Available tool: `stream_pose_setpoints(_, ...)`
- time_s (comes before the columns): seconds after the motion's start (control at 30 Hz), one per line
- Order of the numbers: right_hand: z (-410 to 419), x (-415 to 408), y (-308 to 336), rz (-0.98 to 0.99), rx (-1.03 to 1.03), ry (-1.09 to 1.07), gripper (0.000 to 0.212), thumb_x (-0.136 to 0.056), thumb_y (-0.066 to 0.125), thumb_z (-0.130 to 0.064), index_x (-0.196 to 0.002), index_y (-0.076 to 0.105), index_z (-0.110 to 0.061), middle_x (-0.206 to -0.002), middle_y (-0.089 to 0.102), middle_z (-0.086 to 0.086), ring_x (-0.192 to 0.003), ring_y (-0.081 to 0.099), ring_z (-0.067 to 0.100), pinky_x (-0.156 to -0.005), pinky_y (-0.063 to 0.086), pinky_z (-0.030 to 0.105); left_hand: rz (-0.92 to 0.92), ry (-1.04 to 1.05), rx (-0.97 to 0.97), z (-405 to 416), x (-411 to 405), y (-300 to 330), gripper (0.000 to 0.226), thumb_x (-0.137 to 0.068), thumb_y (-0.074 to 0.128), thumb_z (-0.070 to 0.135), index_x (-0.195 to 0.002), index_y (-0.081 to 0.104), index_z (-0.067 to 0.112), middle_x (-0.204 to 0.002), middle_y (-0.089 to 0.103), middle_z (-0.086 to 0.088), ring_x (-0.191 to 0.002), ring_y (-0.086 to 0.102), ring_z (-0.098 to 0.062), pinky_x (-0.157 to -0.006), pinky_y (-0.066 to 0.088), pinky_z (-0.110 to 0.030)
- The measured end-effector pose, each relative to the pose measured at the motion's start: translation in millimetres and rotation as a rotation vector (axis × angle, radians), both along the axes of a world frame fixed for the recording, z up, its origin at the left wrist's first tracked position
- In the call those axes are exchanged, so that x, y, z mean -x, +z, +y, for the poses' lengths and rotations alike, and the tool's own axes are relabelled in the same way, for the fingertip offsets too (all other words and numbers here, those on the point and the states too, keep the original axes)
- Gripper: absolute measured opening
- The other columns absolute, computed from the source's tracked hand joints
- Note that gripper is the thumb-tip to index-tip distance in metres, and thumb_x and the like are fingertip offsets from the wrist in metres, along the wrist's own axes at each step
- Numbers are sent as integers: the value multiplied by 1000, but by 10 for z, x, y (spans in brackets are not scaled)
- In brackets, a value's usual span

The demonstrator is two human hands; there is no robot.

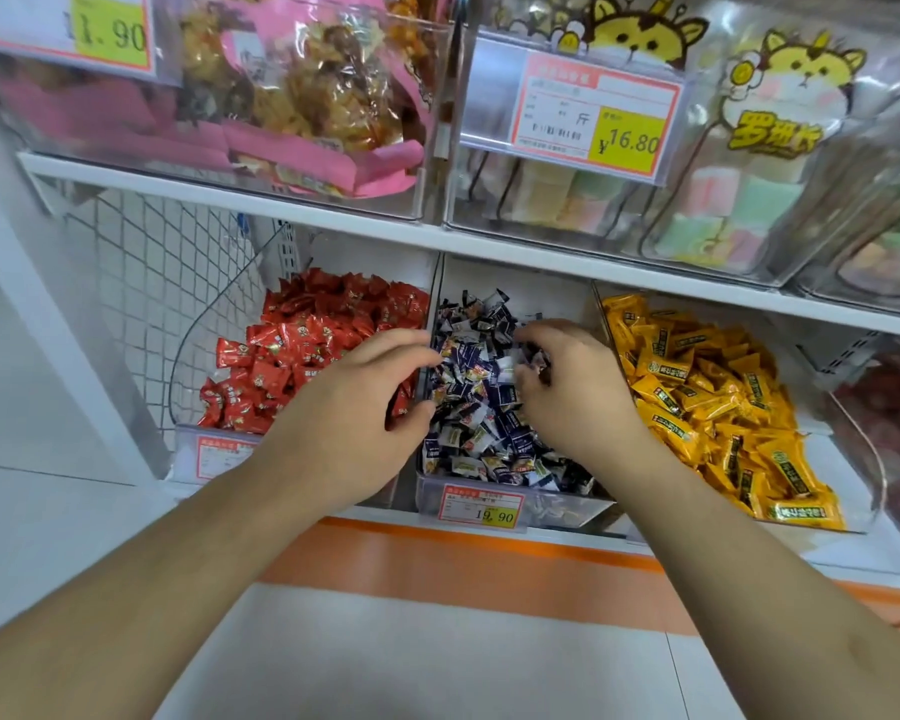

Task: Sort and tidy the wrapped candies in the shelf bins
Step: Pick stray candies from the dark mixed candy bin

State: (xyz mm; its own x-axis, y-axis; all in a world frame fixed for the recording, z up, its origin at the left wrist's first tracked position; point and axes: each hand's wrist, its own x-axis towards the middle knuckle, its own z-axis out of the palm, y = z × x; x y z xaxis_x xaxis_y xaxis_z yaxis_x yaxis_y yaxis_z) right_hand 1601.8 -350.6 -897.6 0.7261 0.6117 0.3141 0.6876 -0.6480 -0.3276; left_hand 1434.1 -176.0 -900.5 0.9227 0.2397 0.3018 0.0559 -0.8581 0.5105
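— Reaching into the middle bin (510,504) with both hands; left hand (357,407) at about 9 o'clock of the blue-and-white candies (481,407), right hand (567,379) at about 2 o'clock of the same heap

— Fingers?

— Left: curled, thumb and fingertips touching the candies at the bin's left wall, narrow gap between thumb and forefinger, cannot tell whether anything is pinched there. Right: fingers bent down and bunched over a few dark wrappers, seemingly pinching them, though partly hidden by the knuckles

— Neighbouring bins?

— Red candies (302,356) heaped in the bin at 9 o'clock of the middle one, partly covered by the left hand; yellow candies (718,407) in the bin at 3 o'clock, spilling toward its front edge. Separated by clear walls, no mixing visible

— Labels?

— Price tag (481,509) on the middle bin's front, at 6 o'clock of the heap, reading 19.90. Above, at 12 o'clock, upper tag (593,109) reading 16.80 on a clear tub of pastel squares (718,200); pink snack packs (302,96) at 10 o'clock on the same upper shelf (261,200)
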Motion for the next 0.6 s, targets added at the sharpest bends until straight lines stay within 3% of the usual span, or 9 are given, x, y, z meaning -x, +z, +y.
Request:
stream_pose_setpoints(0.13, 107, 193, -112, 189, 90, 296, 56, -89, 76, -46, -141, 60, -34, -151, 50, -9, -142, 40, 13, -119, 32, 33, -1, 13, 15, -26, -1, 14, 43, -99, 60, 35, -141, 55, 37, -154, 35, 31, -133, 48, 0, -104, 37, -18)
stream_pose_setpoints(0.23, 130, 184, -294, 150, 220, 282, 63, -82, 78, -58, -140, 59, -44, -156, 44, -8, -147, 33, 17, -121, 33, 43, 4, 17, 18, -43, 10, 13, 42, -99, 60, 36, -141, 55, 37, -154, 35, 31, -133, 47, 0, -103, 36, -18)
stream_pose_setpoints(0.37, 139, 102, -319, -18, 233, 232, 51, -79, 84, -50, -127, 72, -38, -142, 60, -7, -134, 50, 21, -110, 45, 47, 3, 21, 9, -42, 22, 4, 42, -100, 61, 34, -141, 55, 36, -155, 35, 29, -136, 45, -1, -106, 34, -18)
stream_pose_setpoints(0.6, 81, -11, -320, -84, 142, 180, 26, -86, 82, -35, -111, 81, -28, -124, 71, -6, -116, 63, 22, -96, 57, 42, 7, 15, 3, -23, 22, -2, 44, -100, 60, 37, -143, 54, 37, -156, 34, 32, -138, 43, 2, -107, 31, -17)
